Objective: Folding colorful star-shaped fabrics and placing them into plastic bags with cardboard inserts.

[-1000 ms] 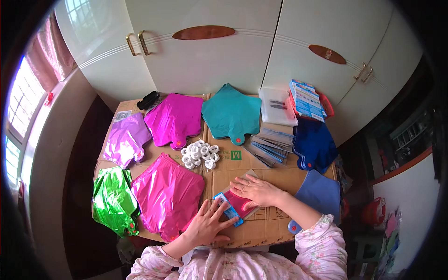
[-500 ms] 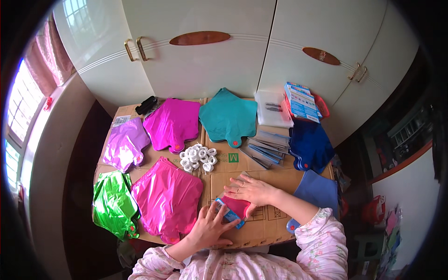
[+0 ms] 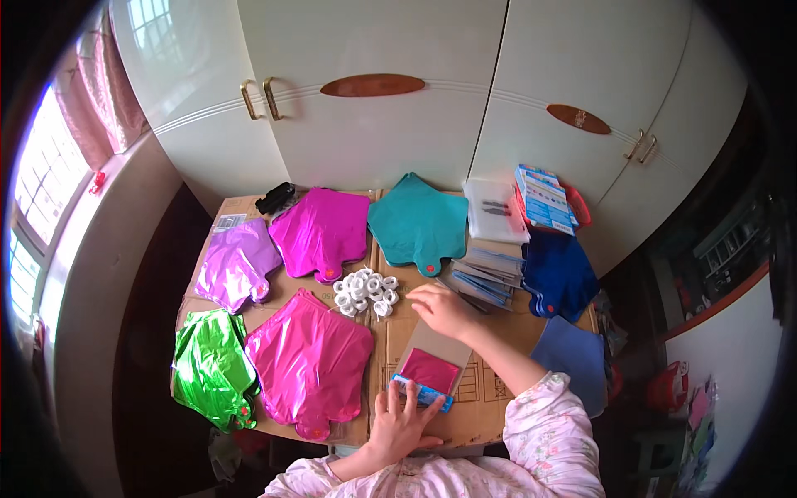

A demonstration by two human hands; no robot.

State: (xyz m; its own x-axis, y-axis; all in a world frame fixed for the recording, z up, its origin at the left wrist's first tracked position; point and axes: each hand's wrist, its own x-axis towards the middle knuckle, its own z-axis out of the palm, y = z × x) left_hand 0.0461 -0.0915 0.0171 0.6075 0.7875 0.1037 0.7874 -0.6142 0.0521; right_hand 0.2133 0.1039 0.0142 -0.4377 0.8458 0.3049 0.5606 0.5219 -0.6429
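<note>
On the cardboard-covered table in front of me lies a grey-brown card. A folded pink foil sheet rests on it, with a blue printed strip along its near edge. My left hand lies flat with its fingers apart, fingertips on that strip. My right hand is above the far part of the card, touching none of these pieces. Its fingers stretch left toward a pile of small white rings, apart from them and holding nothing I can see.
Stacks of star-shaped foil sheets surround the work spot: green, pink, lilac, magenta, teal, dark blue and light blue. Grey cards, a clear plastic packet and a red basket stand far right.
My right hand has lifted off the pink foil and moved away from me toward the white rings, uncovering the foil and card. My left hand stays on the blue strip. The view has shifted slightly.
</note>
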